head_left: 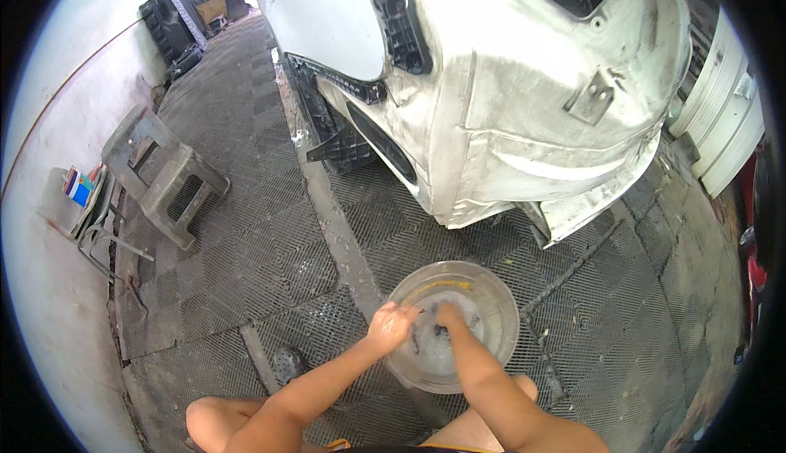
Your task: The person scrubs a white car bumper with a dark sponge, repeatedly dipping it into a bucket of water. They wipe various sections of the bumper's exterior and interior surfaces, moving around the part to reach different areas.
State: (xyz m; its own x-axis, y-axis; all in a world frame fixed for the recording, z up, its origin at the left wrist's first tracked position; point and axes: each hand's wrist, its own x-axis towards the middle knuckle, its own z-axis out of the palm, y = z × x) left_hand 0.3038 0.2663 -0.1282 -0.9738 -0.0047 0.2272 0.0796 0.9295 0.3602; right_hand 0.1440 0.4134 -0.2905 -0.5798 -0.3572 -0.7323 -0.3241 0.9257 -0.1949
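Reaching into 1 round bucket point(506, 314), 2 bare hands. Left hand point(393, 326) is at the bucket's left rim, wet, fingers curled; can't tell if it grips anything. Right hand point(447, 315) is down inside the bucket, fingers mostly hidden; can't tell if closed on anything. Dark stuff point(415, 342) sits in the bucket between and just below the hands; too small to say 1 piece or 2. Bucket is directly under both hands, cloudy liquid inside. Ahead of the hands, well apart: 1 white car body point(508, 109). Far left of left hand: 1 grey plastic seat point(190, 179), then 1 metal-legged chair point(65, 217) by the wall. Nearer, left of left forearm: 1 dark shoe point(287, 364). Ridged mats point(270, 232) all around.
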